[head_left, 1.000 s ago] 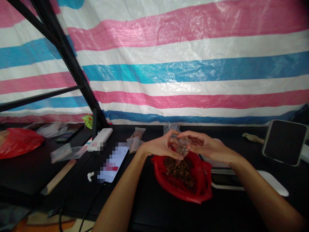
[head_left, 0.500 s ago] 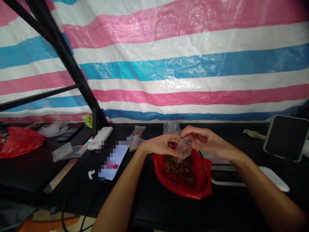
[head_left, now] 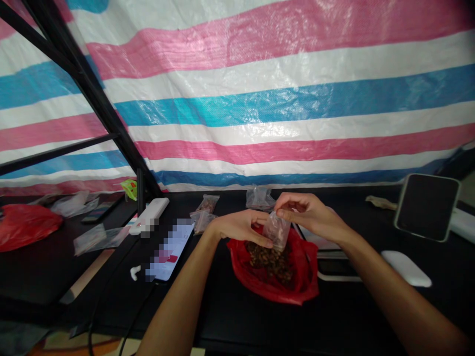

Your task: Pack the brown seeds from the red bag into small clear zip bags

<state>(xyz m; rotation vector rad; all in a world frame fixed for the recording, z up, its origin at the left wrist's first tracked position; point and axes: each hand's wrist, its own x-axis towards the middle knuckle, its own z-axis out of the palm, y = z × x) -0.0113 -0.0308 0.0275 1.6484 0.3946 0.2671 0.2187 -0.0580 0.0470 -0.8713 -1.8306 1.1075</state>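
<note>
head view: so the left hand (head_left: 248,228) has its fingers on the lower part of a small clear bag (head_left: 276,231), and the right hand (head_left: 305,210) is pinching it near the top. bag's right above the open red bag (head_left: 237,269) full of brownish bits (head_left: 272,263), which sits on the black table (head_left: 222,316). phone (head_left: 172,252) with a lit screen lies off to the left.

Pink, white and blue stripes are crossing the plastic sheet (head_left: 260,109), red is colouring the large bag (head_left: 305,277), mottled brown is showing in the small pieces (head_left: 273,264), the little bag (head_left: 276,231) is looking clear, black is covering the table (head_left: 230,319)
</note>
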